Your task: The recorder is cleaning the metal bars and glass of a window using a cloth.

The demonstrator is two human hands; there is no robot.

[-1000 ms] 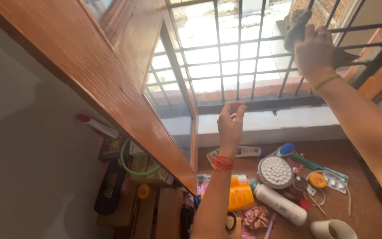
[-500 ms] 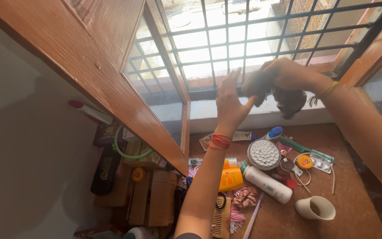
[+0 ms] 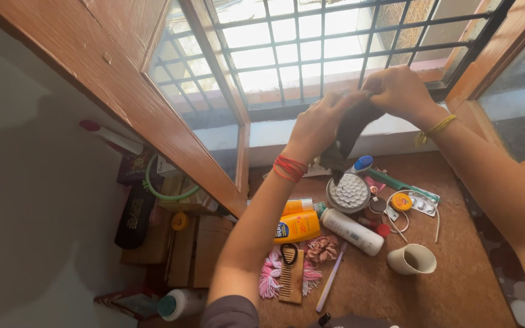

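While we hold the dark cloth [image 3: 350, 130] pinched between our left hand [image 3: 317, 126] and right hand [image 3: 399, 91], both grips closed on its top edge, it hangs in front of the barred window [image 3: 311, 48], above the cluttered desk [image 3: 457, 285]. Its lower end dangles close to the round white brush [image 3: 349, 193] and the blue-capped bottle [image 3: 360, 164]. We judge that a loose pinch could let the cloth fall among these things, and a careless swing could tip the cream cup [image 3: 411, 259] or roll the white bottle [image 3: 350, 231]. Our left elbow also passes near the open wooden shutter [image 3: 153, 115].
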